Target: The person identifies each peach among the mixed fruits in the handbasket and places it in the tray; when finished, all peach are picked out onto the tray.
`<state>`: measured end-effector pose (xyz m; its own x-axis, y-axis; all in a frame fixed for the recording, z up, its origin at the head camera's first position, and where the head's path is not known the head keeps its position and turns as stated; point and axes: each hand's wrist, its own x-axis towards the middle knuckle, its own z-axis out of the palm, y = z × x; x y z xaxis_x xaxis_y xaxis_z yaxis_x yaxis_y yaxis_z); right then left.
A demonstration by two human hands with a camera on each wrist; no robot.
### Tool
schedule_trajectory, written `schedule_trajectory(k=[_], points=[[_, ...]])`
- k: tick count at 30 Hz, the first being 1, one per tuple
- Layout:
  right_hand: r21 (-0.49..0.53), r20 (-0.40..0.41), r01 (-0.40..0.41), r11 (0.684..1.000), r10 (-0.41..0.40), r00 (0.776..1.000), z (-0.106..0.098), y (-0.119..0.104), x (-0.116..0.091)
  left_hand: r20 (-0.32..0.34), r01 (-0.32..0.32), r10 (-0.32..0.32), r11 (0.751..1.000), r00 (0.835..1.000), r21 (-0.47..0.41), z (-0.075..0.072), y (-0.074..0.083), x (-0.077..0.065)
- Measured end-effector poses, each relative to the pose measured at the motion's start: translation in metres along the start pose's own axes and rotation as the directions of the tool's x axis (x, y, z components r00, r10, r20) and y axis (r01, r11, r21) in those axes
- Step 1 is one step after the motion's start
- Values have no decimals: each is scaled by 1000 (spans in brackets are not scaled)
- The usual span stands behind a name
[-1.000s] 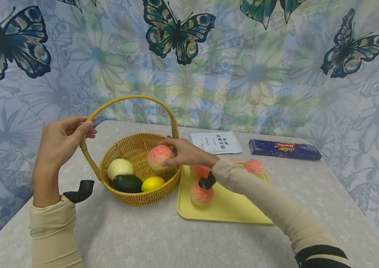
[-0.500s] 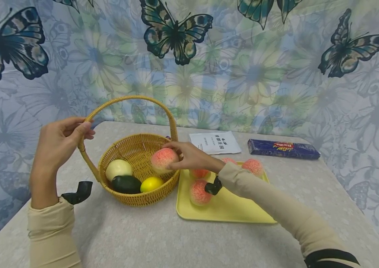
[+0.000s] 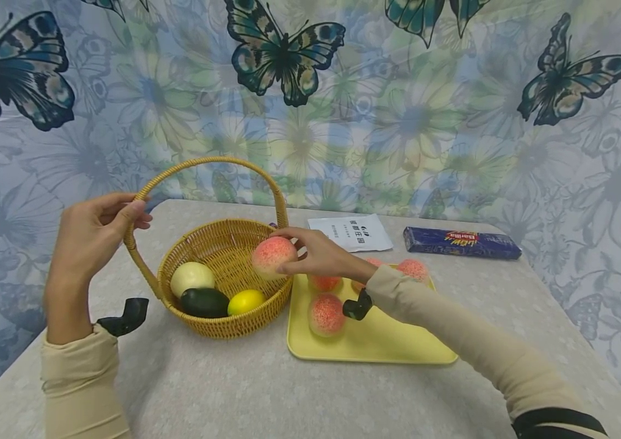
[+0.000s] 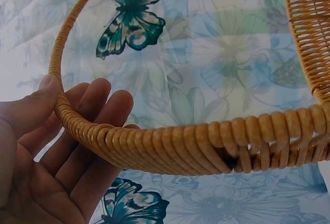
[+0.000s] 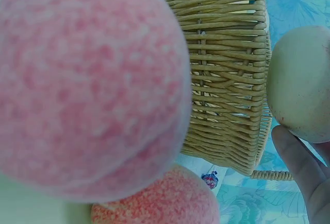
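My left hand (image 3: 88,238) pinches the handle (image 3: 206,160) of a round wicker basket (image 3: 225,329) on its left side; the left wrist view shows thumb and fingers around the wrapped handle (image 4: 154,147). My right hand (image 3: 324,256) holds a pink-and-cream peach (image 3: 273,257) over the basket's right rim; its pale side (image 5: 301,82) faces the right wrist camera. Inside the basket lie a pale round fruit (image 3: 192,279), a dark green oval fruit (image 3: 204,303) and a lemon (image 3: 246,301).
Right of the basket is a yellow tray (image 3: 393,350) bearing several peaches (image 3: 327,315), partly hidden by my right arm. Behind it lie a white packet (image 3: 354,233) and a blue Barilla box (image 3: 461,242). A butterfly-print cloth (image 3: 453,134) hangs behind the table.
My right hand and its peach have shifted right, from over the basket's interior to its right rim. The left hand keeps its hold on the handle.
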<state>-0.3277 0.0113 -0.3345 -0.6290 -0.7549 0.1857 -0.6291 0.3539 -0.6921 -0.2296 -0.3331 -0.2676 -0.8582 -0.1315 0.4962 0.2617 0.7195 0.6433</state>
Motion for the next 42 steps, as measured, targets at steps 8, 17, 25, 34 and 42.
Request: schedule_trajectory(k=[8,17,25,34,42], points=[[35,-4,-6,999,6,1000,-6,0,-11,-2,4,-4,1000,1000,1,1,1,1],[61,-3,-11,998,12,1000,-12,1,-24,-3,-9,9,1000,1000,-15,0,0,1],[89,3,5,996,-5,1000,-14,8,-36,-4,-6,6,1000,1000,-5,0,1,1],[73,-16,-37,997,39,999,-15,9,-49,-4,-1,1,1000,1000,3,0,1,0],[111,-27,-31,993,34,999,-17,13,-60,-2,5,-5,1000,1000,8,0,0,0]])
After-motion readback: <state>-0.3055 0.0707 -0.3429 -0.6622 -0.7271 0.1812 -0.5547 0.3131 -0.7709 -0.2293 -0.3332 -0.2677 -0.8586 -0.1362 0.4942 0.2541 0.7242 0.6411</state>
